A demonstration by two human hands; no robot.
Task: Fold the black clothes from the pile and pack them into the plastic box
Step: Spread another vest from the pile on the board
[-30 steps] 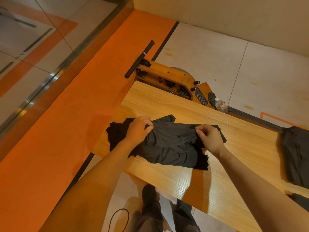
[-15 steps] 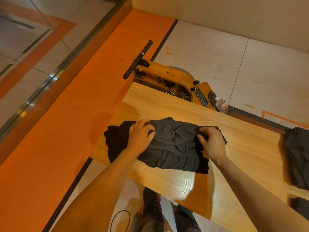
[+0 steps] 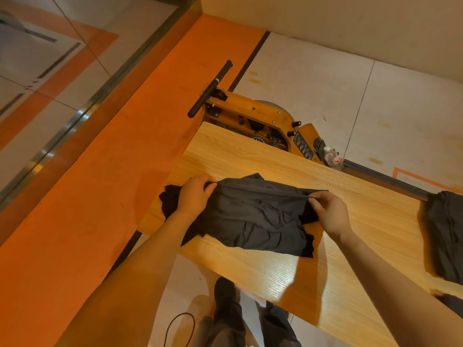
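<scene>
I am counting two hands at work on one garment. My left hand (image 3: pixel 194 194) is pinching the far edge of the garment (image 3: pixel 253 216) at its left end, fingers closed on the cloth. My right hand (image 3: pixel 330 212) is pinching the same edge at its right end, thumb and forefinger clamped on the fabric. Between them that edge is running taut and slightly raised, while the rest of the dark cloth is lying rumpled on the bench (image 3: pixel 363 214), near its left end, with a black corner spilling out to the left past my left hand and another hanging at the near right.

I am seeing two more patches of dark cloth at the right border of the view: a larger heap (image 3: pixel 446 236) lying on the bench, well apart from the garment, and a small piece (image 3: pixel 451 303) lower down, cut off by the frame. I cannot tell whether they are one thing or two.

I am seeing one bench, in pale wood grain. Beyond its far edge one orange-framed machine (image 3: pixel 255 116) is standing on the floor, with one black handle (image 3: pixel 210 88) sticking out, and one clear bottle (image 3: pixel 332 156) sitting just beside it. Its contents are too small to make out.

Below the bench my legs (image 3: pixel 230 321) are showing, with one black cable loop (image 3: pixel 179 329) on the floor beside them.
</scene>
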